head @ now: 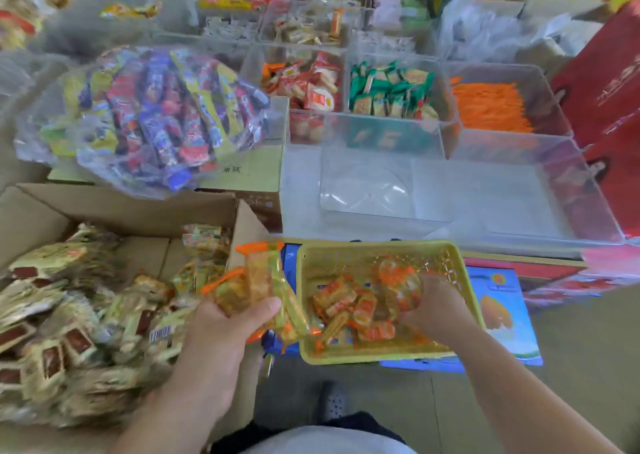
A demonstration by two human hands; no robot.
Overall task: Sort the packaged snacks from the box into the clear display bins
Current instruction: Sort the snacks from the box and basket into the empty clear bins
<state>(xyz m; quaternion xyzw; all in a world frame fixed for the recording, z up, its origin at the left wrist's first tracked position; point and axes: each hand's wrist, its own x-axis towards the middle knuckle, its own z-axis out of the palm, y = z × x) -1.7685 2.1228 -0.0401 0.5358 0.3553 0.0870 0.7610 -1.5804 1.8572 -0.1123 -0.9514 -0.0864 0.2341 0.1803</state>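
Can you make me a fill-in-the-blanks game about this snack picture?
1. The right hand grabs orange packets in a basket coloured ____.
2. The left hand grips a bunch of snack packets beside the open cardboard ____.
3. The clear bin between the red packets and the orange sticks holds packets coloured ____.

Missing words: yellow; box; green.

Location: a snack shop. Evidence: rows of clear bins [512, 183] from centre to far, each stocked with one sort of wrapped snacks [388, 89]. A bulk bag [156, 114] of bars lies far left. An open carton [131, 207] stands near left, and red gift boxes [602, 79] are stacked right.
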